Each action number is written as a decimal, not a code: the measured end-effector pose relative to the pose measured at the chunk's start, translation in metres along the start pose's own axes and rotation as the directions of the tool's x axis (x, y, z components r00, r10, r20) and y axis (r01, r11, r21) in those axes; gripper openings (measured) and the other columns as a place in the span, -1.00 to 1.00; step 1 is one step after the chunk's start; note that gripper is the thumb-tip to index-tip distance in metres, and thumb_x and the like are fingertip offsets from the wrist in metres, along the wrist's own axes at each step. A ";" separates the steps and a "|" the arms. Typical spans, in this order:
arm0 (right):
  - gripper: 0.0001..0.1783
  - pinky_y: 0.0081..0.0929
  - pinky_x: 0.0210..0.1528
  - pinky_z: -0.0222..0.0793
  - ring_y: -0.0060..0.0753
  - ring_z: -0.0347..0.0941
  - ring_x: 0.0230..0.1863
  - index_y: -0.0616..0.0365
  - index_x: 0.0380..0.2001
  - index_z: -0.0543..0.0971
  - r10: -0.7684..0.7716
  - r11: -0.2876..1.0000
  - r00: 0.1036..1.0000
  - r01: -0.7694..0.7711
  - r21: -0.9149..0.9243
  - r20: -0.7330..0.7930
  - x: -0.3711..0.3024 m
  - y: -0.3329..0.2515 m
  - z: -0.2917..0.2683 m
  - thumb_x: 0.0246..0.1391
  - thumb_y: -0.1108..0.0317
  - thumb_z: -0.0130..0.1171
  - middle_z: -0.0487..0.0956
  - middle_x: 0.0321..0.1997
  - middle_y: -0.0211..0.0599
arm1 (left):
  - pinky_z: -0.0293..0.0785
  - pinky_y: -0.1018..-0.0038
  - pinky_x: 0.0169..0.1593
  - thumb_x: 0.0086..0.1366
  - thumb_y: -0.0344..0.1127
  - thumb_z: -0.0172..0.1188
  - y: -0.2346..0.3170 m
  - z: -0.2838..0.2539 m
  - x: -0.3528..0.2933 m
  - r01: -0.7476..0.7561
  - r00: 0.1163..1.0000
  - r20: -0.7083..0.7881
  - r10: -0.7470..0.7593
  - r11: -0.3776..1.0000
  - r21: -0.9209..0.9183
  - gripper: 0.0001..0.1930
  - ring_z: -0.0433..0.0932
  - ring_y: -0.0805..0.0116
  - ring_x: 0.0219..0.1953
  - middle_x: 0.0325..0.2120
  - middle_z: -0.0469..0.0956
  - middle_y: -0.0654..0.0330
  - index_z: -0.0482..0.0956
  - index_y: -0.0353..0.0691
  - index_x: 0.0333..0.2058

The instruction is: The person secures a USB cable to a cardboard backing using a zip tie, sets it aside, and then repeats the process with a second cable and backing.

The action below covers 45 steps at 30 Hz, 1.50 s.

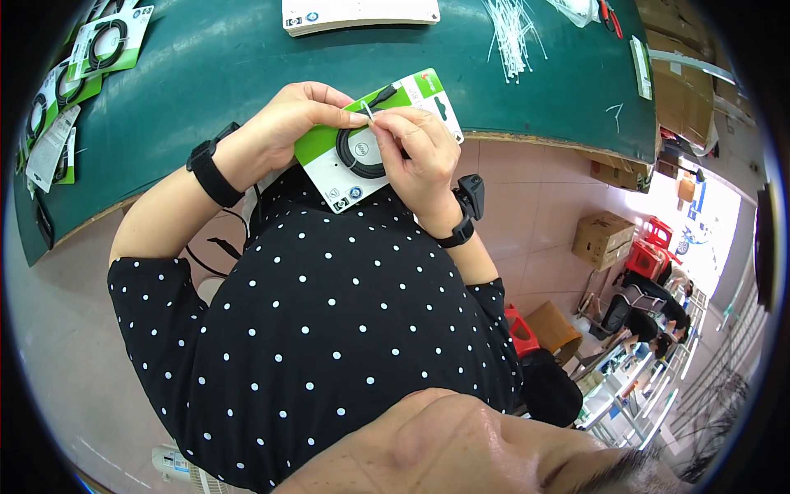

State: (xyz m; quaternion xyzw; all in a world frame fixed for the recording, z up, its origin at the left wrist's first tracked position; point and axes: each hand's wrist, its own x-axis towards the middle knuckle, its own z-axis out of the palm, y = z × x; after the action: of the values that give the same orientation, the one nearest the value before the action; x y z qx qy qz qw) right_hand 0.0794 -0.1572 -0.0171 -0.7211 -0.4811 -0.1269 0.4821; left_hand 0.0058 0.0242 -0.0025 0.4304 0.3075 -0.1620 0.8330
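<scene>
A green and white backing card [319,151] is tilted over the table's near edge, close to my body. A coiled black cable [343,153] lies against its front, with a dark plug end toward the card's top. My left hand [300,118] grips the card's upper left edge, thumb in front and fingers partly hidden behind. A thin white cable tie [366,108] stands out from the coil by my left thumb tip. The fingers of my right hand [418,152] are closed in a pinch on that tie, over the card's right part.
On the green table [222,74], several carded cables [107,45] are piled at the far left. A stack of white cards [362,15] lies at the back, with loose white cable ties [512,37] and red-handled pliers [610,18] toward the right. A cardboard box [603,239] stands on the floor.
</scene>
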 end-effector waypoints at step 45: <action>-0.50 -0.33 0.10 0.32 -0.23 0.42 0.08 0.16 0.07 0.47 0.273 0.785 0.923 -0.377 0.491 0.272 -0.035 0.066 -0.005 0.01 0.42 0.30 0.51 0.08 -0.23 | 0.58 0.50 -0.16 0.12 -0.59 0.29 0.012 0.002 0.002 -0.096 0.966 0.216 0.139 0.975 -0.200 -0.82 0.63 0.41 -0.30 -0.35 0.63 0.16 0.54 -0.29 -0.29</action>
State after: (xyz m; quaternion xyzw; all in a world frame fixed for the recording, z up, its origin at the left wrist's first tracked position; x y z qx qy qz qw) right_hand 0.1169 -0.1861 -0.0757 -0.6387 -0.4078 0.1654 0.6312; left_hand 0.0140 0.0295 0.0043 0.3459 0.1972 -0.1308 0.9079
